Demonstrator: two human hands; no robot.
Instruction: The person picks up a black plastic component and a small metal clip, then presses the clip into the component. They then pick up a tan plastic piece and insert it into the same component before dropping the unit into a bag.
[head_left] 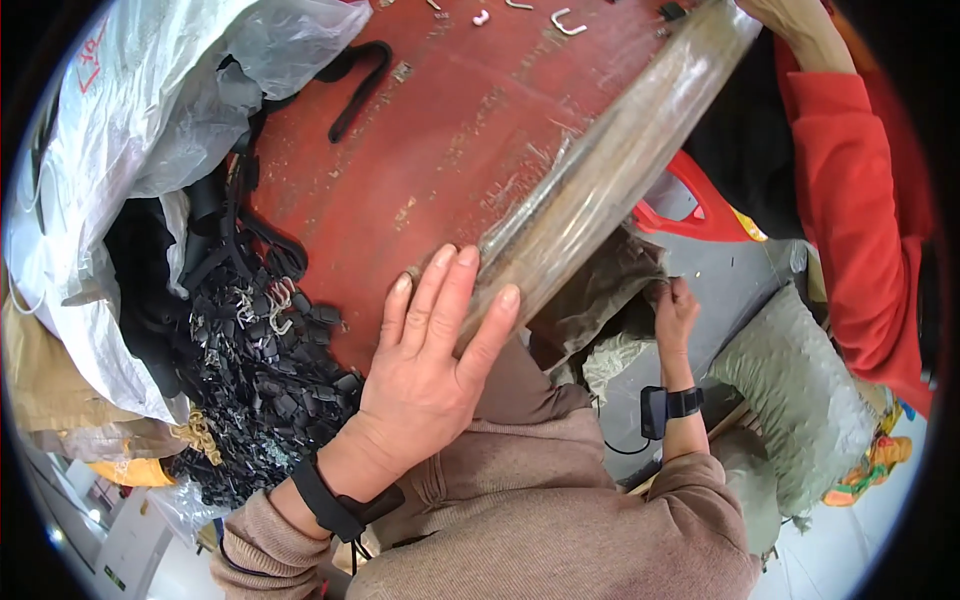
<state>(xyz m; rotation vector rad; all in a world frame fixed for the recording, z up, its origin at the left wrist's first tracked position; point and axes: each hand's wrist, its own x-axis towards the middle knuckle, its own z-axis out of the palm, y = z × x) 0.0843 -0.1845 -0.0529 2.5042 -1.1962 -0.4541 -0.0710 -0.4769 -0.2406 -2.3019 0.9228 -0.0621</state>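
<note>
My left hand (425, 350) lies with its fingers stretched out over the table's near edge (590, 190), which is wrapped in clear plastic or tape. Nothing is in that hand. Lower and to the right, below table height, my right hand (676, 312) has its fingers closed on the rim of a dark brownish plastic bag (600, 295). The inside of the bag is mostly hidden. Just left of my left hand, a heap of small black plastic clips (270, 390) with metal hooks lies at the table's corner.
White plastic bags (150, 130) and black straps (362, 85) cover the left side of the red tabletop (400, 190). White hooks (568, 22) lie at the far edge. Another person's red sleeve (840, 190) is at right. Below are a red plastic frame (705, 205) and a stuffed grey-green sack (800, 390).
</note>
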